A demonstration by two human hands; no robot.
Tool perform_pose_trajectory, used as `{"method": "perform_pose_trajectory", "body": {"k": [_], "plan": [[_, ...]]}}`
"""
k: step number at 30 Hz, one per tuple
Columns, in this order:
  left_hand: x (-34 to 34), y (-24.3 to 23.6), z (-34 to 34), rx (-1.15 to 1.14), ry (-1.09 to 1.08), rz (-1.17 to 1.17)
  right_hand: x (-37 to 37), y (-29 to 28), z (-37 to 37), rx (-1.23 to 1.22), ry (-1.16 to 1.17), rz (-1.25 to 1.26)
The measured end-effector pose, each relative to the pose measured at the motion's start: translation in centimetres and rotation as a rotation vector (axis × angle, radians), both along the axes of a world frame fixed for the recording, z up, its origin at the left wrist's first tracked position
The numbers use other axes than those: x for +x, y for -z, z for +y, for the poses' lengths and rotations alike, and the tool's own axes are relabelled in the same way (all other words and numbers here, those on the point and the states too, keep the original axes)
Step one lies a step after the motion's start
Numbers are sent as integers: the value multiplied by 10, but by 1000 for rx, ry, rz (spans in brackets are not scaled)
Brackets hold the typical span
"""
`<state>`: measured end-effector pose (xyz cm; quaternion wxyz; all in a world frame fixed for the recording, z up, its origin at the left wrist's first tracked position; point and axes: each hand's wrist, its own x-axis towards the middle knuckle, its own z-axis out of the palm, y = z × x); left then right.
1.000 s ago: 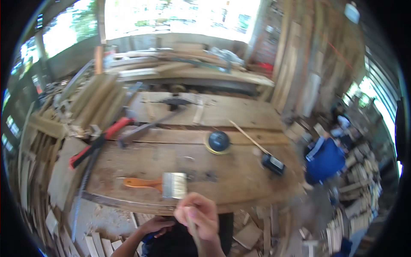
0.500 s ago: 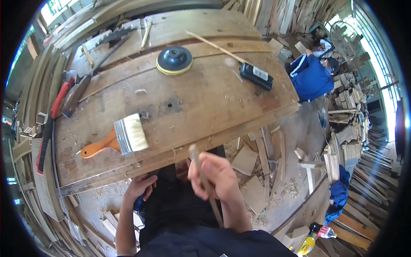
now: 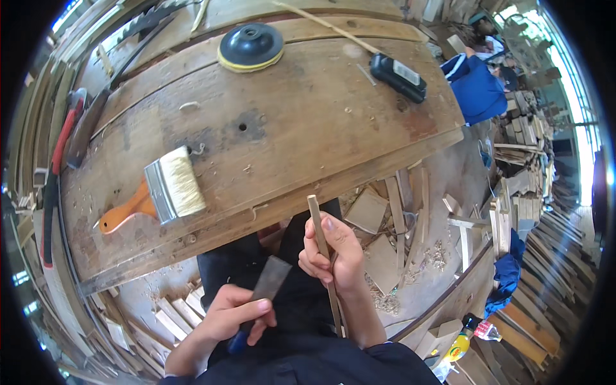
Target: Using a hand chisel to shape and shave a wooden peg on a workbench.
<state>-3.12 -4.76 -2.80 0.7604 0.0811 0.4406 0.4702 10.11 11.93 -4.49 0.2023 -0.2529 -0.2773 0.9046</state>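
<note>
My right hand (image 3: 343,253) is closed round a thin wooden stick (image 3: 314,212), which stands nearly upright with its top end just in front of the bench edge. My left hand (image 3: 236,312), low and to the left, grips a chisel (image 3: 272,276) by its blue handle. The chisel's flat grey blade tilts up toward the stick without touching it. Both hands are over my dark-clothed lap. Beyond them is the wooden workbench (image 3: 301,128). A wide paintbrush (image 3: 183,183) with an orange handle lies on it, near the front left.
A round black sanding pad (image 3: 250,45) and a black handheld device (image 3: 398,77) with a thin stick lie on the bench. Red-and-black tool handle (image 3: 61,144) at left. Person in blue (image 3: 475,90) beyond the right end. Wood offcuts (image 3: 384,263) and shavings litter the floor.
My left hand has come up from beside my leg, bringing the chisel into view. The stick in my right hand has moved slightly right, and the bench sits higher in the picture.
</note>
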Motion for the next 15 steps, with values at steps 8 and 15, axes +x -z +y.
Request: {"method": "perform_pose_trajectory", "body": {"k": [8,15], "plan": [[26,-11,28,11,-282,-232,-11,22,-19,11,-20,-132],[45,-18,22,-19,-442,-246,-10,18,-20,93,-122,-215]]}}
